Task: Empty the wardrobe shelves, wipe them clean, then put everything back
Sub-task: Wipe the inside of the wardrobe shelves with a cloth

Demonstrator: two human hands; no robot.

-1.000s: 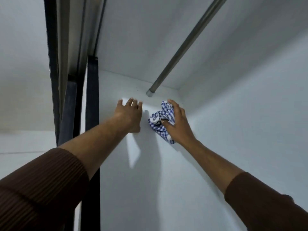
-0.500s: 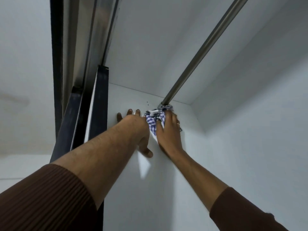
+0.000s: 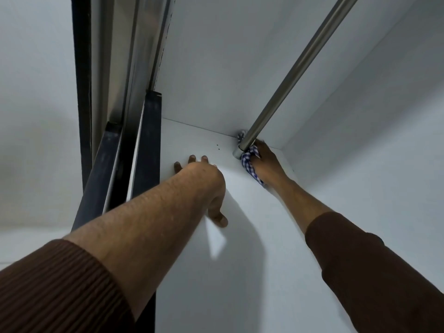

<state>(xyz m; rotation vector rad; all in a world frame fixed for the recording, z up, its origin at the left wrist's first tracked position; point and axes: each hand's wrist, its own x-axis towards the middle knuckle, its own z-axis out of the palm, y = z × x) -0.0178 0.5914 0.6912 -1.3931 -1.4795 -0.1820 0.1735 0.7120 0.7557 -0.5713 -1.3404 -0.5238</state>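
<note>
Moved: right hand (image 3: pixel 265 162) now further right, at the hanging rail (image 3: pixel 295 70) end
Right grip: clutching checked cloth (image 3: pixel 251 165); pressed into far corner
Left hand (image 3: pixel 206 181): released; flat on side panel (image 3: pixel 240 260)

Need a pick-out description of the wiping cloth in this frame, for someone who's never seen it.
Follow the metal hanging rail down to where it meets the white side panel of the wardrobe, just under the top board. Bunched at that rail end, gripped by the right hand, is the cloth. It is the only patterned thing here: blue-and-white check against plain white panels.
</note>
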